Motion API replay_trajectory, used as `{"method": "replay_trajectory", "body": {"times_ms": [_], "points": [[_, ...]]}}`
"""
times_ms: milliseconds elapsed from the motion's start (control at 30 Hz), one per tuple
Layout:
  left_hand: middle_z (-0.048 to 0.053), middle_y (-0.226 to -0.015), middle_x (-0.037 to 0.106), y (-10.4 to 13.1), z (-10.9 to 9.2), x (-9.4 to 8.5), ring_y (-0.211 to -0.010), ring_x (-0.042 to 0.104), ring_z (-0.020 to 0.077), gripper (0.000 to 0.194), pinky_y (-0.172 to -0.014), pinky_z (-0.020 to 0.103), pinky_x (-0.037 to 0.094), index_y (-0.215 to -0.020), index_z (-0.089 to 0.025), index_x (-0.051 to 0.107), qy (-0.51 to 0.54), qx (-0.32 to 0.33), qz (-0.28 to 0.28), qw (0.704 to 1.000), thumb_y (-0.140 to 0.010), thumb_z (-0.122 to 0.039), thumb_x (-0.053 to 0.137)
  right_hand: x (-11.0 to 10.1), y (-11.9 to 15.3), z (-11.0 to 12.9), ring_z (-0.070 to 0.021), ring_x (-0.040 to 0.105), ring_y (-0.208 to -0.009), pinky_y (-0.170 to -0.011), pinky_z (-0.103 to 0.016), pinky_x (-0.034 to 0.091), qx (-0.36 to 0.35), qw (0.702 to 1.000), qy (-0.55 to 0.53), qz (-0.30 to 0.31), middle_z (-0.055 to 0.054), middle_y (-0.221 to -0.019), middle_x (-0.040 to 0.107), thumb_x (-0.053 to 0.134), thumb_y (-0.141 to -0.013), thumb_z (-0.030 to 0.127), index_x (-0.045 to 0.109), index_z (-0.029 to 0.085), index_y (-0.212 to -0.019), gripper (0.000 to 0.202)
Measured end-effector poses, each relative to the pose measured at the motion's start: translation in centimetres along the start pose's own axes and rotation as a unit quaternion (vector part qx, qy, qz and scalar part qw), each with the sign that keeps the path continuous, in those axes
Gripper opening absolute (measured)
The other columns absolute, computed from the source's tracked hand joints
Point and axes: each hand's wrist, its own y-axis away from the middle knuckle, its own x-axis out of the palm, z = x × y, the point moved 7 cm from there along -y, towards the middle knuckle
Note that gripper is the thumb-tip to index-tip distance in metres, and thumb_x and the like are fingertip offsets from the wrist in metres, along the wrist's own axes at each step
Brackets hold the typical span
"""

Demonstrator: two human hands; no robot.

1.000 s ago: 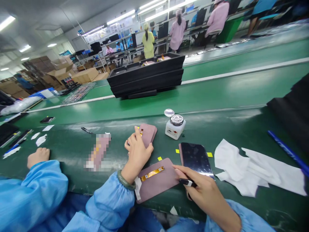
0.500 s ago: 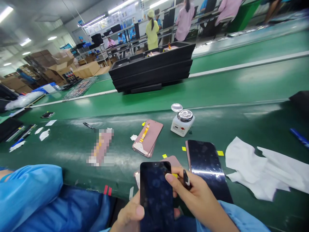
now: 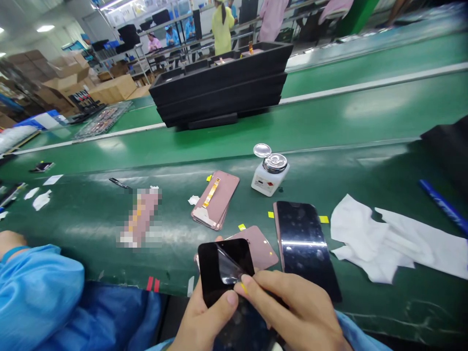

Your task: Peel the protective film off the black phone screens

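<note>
The glossy black phone screen panel point(image 3: 219, 270) is up off the table point(image 3: 91, 219) now, held low at the near edge, right in front of the person. The left hand point(image 3: 204, 319) cradles it from below, thumb pressed on the lower face. The right hand point(image 3: 296, 312) has closed in over it, fingertips pinched on a clear protective film point(image 3: 227, 267) that is lifting away from the glass in a shiny curl. Half a second ago the panel was flat-faced and the film lay undisturbed, with a small dark tool between the right fingers; that tool I cannot make out now. So the peel has begun, by the look of it, with one corner free and most of the film still down.

Just beyond the hands, a pink-backed panel point(image 3: 256, 246) lies face down on the green mat, and beside it on the right a second black screen point(image 3: 303, 246) lies face up, yellow tabs at its top corners. Farther out sits a small stack of pink panels with an orange flex strip point(image 3: 215, 197), then a white solvent bottle with a metal pump top point(image 3: 269, 173). White wipes point(image 3: 380, 243) are spread to the right, well apart from the hands. A neighbour's blue sleeve point(image 3: 40, 292) rests at the left. Across the belt stands a stack of black trays point(image 3: 219, 92).
</note>
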Motion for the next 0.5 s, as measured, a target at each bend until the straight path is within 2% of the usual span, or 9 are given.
{"method": "replay_trajectory", "body": {"times_ms": [100,167,400,500], "points": [[0.012,-0.115,0.059,0.3,0.1,0.7,-0.089,0.061,0.0131,0.107,-0.091,0.028,0.042,-0.15,-0.024,-0.006,0.077,-0.002,0.036,0.996,-0.076,-0.02,0.071,-0.1,-0.2,-0.7,-0.0101,0.056,-0.058,-0.049,-0.021,0.042,0.021,0.998,-0.053,0.03,-0.004,-0.074,0.061,0.047,-0.09,0.01,0.063,0.015,-0.095,0.017],[0.01,-0.114,0.06,0.3,0.1,1.1,-0.094,0.059,0.0137,0.109,-0.092,0.029,0.041,-0.147,-0.028,-0.016,0.123,-0.005,0.06,0.991,-0.078,-0.017,0.068,-0.1,-0.4,-1.0,-0.0108,0.057,-0.061,-0.051,-0.021,0.045,0.021,0.997,-0.068,0.044,-0.005,-0.077,0.06,0.043,-0.092,0.013,0.062,0.015,-0.1,0.02],[0.009,-0.11,0.06,0.6,0.0,1.6,-0.099,0.059,0.0161,0.093,-0.093,0.033,0.04,-0.148,-0.03,-0.015,0.131,-0.047,0.048,0.989,-0.084,-0.005,0.048,0.1,0.2,-1.4,-0.0102,0.057,-0.063,-0.051,-0.019,0.045,0.013,0.996,-0.068,0.063,-0.006,-0.081,0.059,0.047,-0.086,0.005,0.058,0.014,-0.106,0.025],[0.01,-0.123,0.054,0.9,-0.6,2.5,-0.104,0.058,0.021,0.094,-0.095,0.039,0.038,-0.149,-0.035,-0.008,0.152,-0.059,0.104,0.981,-0.079,-0.01,0.05,0.6,1.1,-1.7,-0.0082,0.053,-0.059,-0.051,-0.02,0.044,0.04,0.99,-0.104,0.088,-0.005,-0.081,0.056,0.047,-0.083,0.002,0.059,0.016,-0.108,0.031]]}}
